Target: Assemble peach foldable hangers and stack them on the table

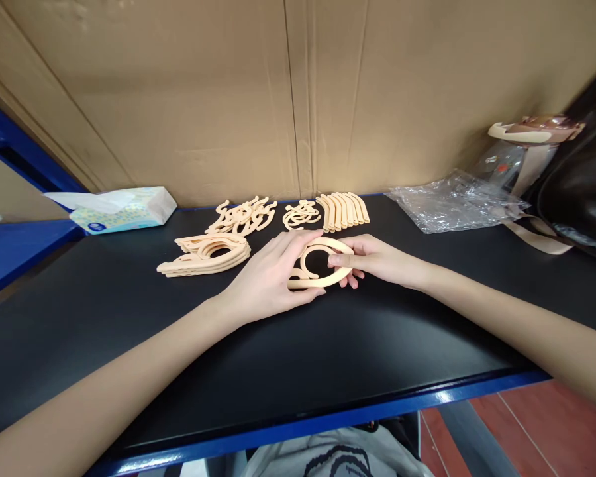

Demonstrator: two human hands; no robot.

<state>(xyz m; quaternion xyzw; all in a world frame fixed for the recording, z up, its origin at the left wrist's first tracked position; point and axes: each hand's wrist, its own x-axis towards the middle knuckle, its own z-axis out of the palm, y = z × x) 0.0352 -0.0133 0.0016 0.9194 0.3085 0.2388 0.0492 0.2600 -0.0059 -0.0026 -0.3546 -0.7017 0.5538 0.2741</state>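
Observation:
A cream plastic piece with a ring-shaped opening (332, 278) is held between both hands above the black table. My left hand (273, 271) wraps over its left end, hiding that part. My right hand (370, 260) pinches its curved right end between thumb and fingers. Left of my left hand lies a stack of similar cream pieces (206, 255). Behind the hands are a pile of hooked cream pieces (243, 215), a smaller pile of thin curved pieces (302, 213) and a row of cream curved bars (345, 211).
A tissue pack (124, 211) sits at the back left. Clear plastic bags (449, 202), a bottle with a strap (519, 156) and a dark bag (583, 165) are at the right. Cardboard (203, 99) stands behind the black table (367, 358), which has a blue front edge.

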